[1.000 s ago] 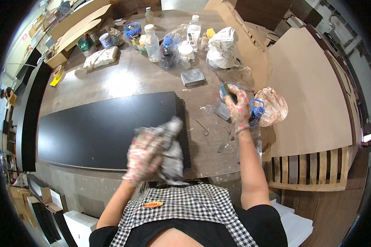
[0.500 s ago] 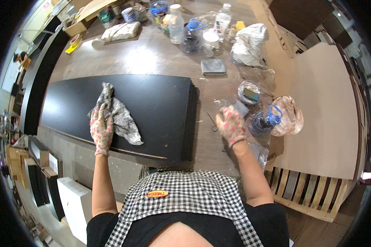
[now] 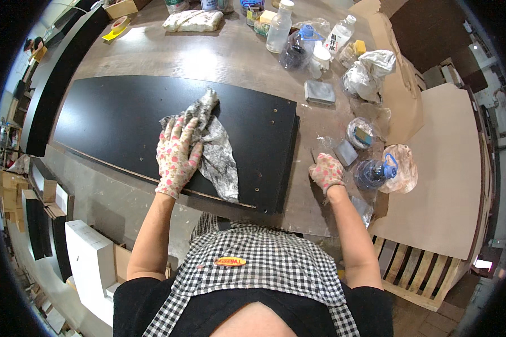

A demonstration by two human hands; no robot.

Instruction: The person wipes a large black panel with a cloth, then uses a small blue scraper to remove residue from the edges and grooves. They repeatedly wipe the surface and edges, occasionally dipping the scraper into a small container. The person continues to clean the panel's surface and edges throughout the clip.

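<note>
While the brown table point(image 3: 230, 62) spans the space in front of you, the long black panel point(image 3: 112, 112) lies flat on its near left part, seemingly the top of a stack. It looks stiff and probably heavy, with a smooth face that may be slippery under gloves and could scratch; the long edges, one hand toward each end, seem the sound hold. On that face, right of its middle, lies the smudged grey-white rag point(image 3: 219, 151), likely light, limp and hard to damage; a bunched middle should give a better grip than its loose tails. Your gloved left hand point(image 3: 177, 154) rests flat on the rag's left part, fingers extended and slightly spread. Your right hand point(image 3: 326, 170) is at the table, fingers curled in; you cannot tell whether they pinch anything. Just beside it sits a small grey block point(image 3: 345, 153).
</note>
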